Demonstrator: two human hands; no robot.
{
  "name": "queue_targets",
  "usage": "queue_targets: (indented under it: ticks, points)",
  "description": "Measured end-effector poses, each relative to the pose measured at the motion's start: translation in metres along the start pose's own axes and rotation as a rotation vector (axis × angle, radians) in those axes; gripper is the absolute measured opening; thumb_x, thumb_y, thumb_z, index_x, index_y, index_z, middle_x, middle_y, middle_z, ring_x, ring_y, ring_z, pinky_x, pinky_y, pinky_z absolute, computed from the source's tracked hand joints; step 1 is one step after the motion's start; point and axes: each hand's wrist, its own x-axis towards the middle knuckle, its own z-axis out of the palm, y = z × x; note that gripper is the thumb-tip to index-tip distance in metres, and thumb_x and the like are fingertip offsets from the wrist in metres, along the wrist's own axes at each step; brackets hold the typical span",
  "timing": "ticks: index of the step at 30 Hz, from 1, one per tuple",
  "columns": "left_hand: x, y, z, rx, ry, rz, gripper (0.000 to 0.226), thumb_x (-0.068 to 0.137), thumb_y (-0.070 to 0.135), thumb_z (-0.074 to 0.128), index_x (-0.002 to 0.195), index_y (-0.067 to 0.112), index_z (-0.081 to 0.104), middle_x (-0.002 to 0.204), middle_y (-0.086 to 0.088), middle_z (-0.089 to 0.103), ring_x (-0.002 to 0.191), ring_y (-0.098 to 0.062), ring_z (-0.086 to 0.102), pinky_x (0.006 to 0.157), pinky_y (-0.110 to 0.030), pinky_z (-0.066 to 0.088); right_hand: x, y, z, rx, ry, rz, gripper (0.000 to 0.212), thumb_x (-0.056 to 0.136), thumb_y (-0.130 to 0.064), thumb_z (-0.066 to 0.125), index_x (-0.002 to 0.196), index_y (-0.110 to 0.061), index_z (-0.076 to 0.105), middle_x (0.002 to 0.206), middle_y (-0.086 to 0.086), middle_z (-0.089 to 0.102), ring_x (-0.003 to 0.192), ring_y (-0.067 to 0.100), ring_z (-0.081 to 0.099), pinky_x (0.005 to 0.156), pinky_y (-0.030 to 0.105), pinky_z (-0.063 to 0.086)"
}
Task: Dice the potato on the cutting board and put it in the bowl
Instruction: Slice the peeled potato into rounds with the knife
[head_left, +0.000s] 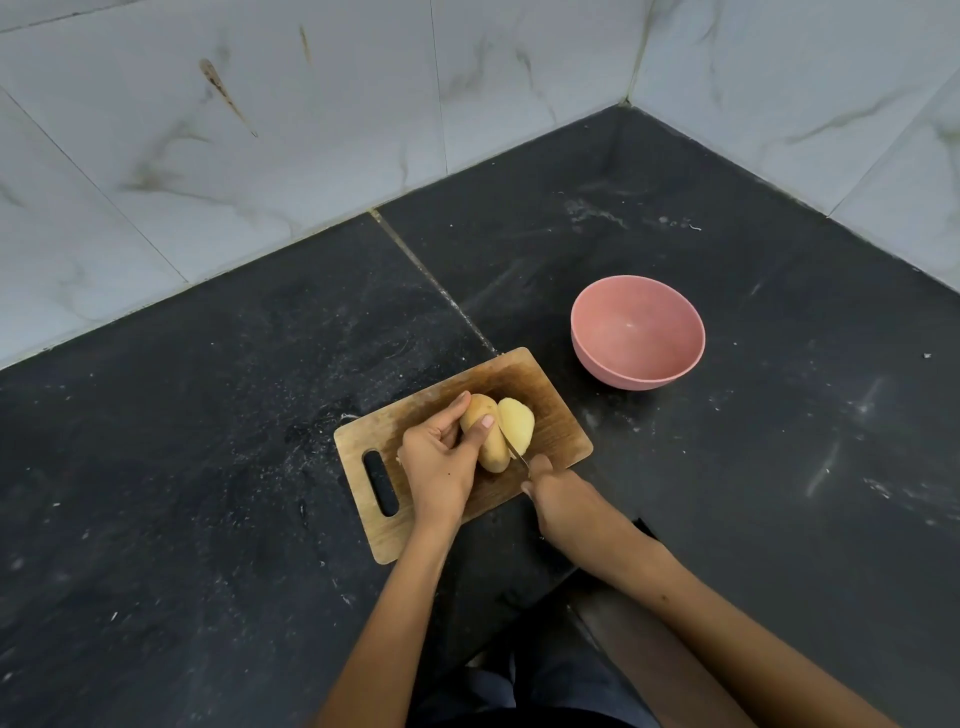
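A potato lies split in two on the wooden cutting board (550, 400). The left half (491, 447) stands with its skin up, and my left hand (441, 457) grips it between thumb and fingers. The right half (518, 423) has fallen open with its pale cut face showing. My right hand (550, 493) holds a knife (517, 453), whose blade sits in the gap between the two halves; the handle is hidden in my fist. A pink bowl (638, 332) stands empty to the right beyond the board.
The board lies on a dark stone counter (208, 467) in a corner, with white marble-tiled walls (260, 130) behind and to the right. The board's handle slot (381, 483) points toward me at the left.
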Motion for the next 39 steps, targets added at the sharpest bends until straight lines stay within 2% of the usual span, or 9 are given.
queue_targets:
  ticks: [4, 9, 14, 17, 23, 27, 32, 35, 39]
  points:
    - [0.000, -0.002, -0.003, -0.013, 0.009, -0.004, 0.042, 0.078, 0.005, 0.074, 0.119, 0.007, 0.063, 0.118, -0.005, 0.066, 0.108, -0.005, 0.062, 0.096, -0.027, 0.050, 0.012, -0.005, -0.003, 0.013, -0.021, -0.016, 0.024, 0.104, -0.022, 0.036, 0.122, -0.006, 0.038, 0.082, 0.002, 0.047, 0.066, 0.009, 0.044, 0.056, 0.024, 0.032]
    - [-0.002, 0.001, 0.002, 0.004, 0.014, 0.010, 0.041, 0.078, 0.005, 0.074, 0.118, 0.008, 0.064, 0.116, -0.002, 0.067, 0.104, -0.002, 0.063, 0.095, -0.025, 0.049, -0.003, -0.001, 0.008, 0.080, -0.017, 0.027, 0.017, 0.103, -0.021, 0.036, 0.113, -0.007, 0.038, 0.085, 0.006, 0.048, 0.074, 0.017, 0.049, 0.067, 0.032, 0.036]
    - [-0.004, 0.001, 0.005, 0.038, -0.006, 0.033, 0.042, 0.079, 0.005, 0.073, 0.120, 0.008, 0.063, 0.119, -0.002, 0.066, 0.109, -0.004, 0.061, 0.095, -0.024, 0.049, 0.016, -0.011, -0.001, 0.090, -0.007, 0.066, 0.024, 0.100, -0.012, 0.039, 0.123, -0.004, 0.042, 0.095, 0.008, 0.050, 0.082, 0.018, 0.050, 0.068, 0.029, 0.039]
    - [-0.005, 0.003, 0.002, 0.023, 0.005, 0.015, 0.043, 0.079, 0.005, 0.073, 0.120, 0.007, 0.063, 0.118, -0.003, 0.066, 0.107, -0.004, 0.062, 0.094, -0.023, 0.049, 0.022, -0.012, -0.008, 0.097, -0.039, 0.027, 0.022, 0.100, -0.013, 0.041, 0.119, -0.002, 0.048, 0.087, 0.001, 0.046, 0.072, 0.010, 0.046, 0.058, 0.020, 0.033]
    - [-0.003, 0.002, -0.003, -0.047, -0.010, -0.018, 0.043, 0.078, 0.005, 0.073, 0.120, 0.008, 0.063, 0.113, 0.004, 0.067, 0.102, 0.002, 0.062, 0.088, -0.014, 0.049, 0.002, 0.004, -0.006, 0.179, 0.010, 0.086, 0.021, 0.103, -0.027, 0.037, 0.100, -0.011, 0.049, 0.075, -0.003, 0.045, 0.067, 0.008, 0.044, 0.060, 0.026, 0.038]
    - [-0.003, -0.002, -0.007, -0.117, -0.015, -0.078, 0.043, 0.078, 0.006, 0.073, 0.120, 0.011, 0.063, 0.114, 0.002, 0.067, 0.104, -0.002, 0.063, 0.094, -0.024, 0.050, -0.002, 0.001, -0.018, 0.341, 0.186, 0.047, 0.029, 0.104, -0.032, 0.034, 0.098, -0.011, 0.054, 0.074, -0.002, 0.053, 0.066, 0.011, 0.051, 0.061, 0.030, 0.043]
    - [-0.003, -0.002, -0.009, -0.149, -0.024, -0.126, 0.041, 0.077, 0.006, 0.074, 0.117, 0.013, 0.065, 0.107, 0.009, 0.069, 0.104, -0.004, 0.064, 0.098, -0.035, 0.049, 0.014, -0.015, -0.018, 0.576, 0.235, 0.063, 0.026, 0.102, -0.033, 0.041, 0.104, -0.011, 0.054, 0.069, -0.005, 0.049, 0.054, 0.005, 0.047, 0.046, 0.015, 0.036]
    - [-0.003, -0.001, -0.009, -0.167, -0.034, -0.137, 0.042, 0.075, 0.005, 0.074, 0.115, 0.014, 0.065, 0.111, 0.002, 0.069, 0.105, -0.007, 0.064, 0.099, -0.037, 0.049, 0.029, -0.020, -0.018, 0.571, 0.288, 0.089, 0.030, 0.097, -0.036, 0.052, 0.113, -0.011, 0.055, 0.078, -0.011, 0.051, 0.066, 0.003, 0.052, 0.049, 0.008, 0.035]
    - [-0.002, -0.001, -0.011, -0.169, -0.037, -0.143, 0.043, 0.071, 0.010, 0.076, 0.113, 0.015, 0.066, 0.114, -0.001, 0.069, 0.108, -0.011, 0.064, 0.099, -0.041, 0.048, 0.041, -0.021, -0.021, 0.594, 0.306, 0.046, 0.029, 0.090, -0.038, 0.063, 0.104, -0.013, 0.061, 0.085, -0.010, 0.058, 0.075, 0.002, 0.055, 0.061, 0.008, 0.038]
